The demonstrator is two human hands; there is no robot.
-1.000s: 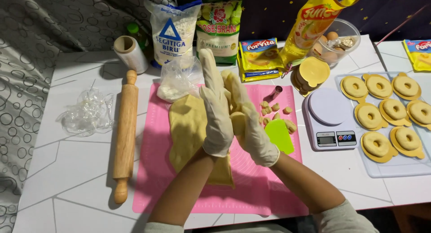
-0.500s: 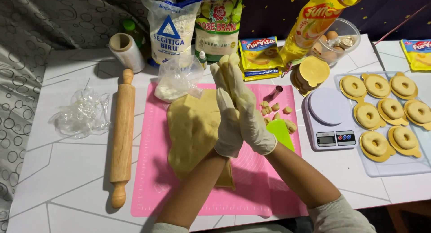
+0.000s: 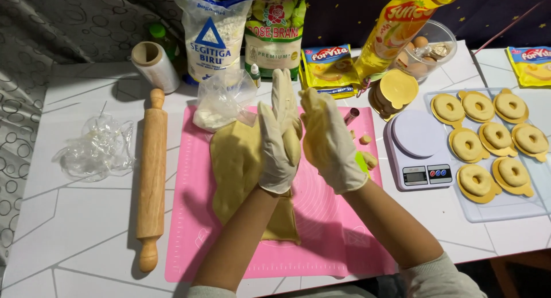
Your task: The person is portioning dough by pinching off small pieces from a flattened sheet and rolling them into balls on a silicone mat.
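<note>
Above the pink silicone mat, the left hand and right hand, both in thin pale gloves, are standing upright with palms facing each other and fingers pointing away from the person. They are pressing a small lump of yellow dough between them; its shape is mostly hidden. Below them a rolled dough sheet is lying on the mat, soft and matte, its long axis running from the far side toward the person, ragged at the near end. A smooth wooden rolling pin is lying left of the mat, parallel to that axis. A round-topped white kitchen scale is sitting right of the mat, and beside it a clear tray is holding ring-shaped dough pieces on yellow paper. Crumpled clear plastic is resting at far left.
</note>
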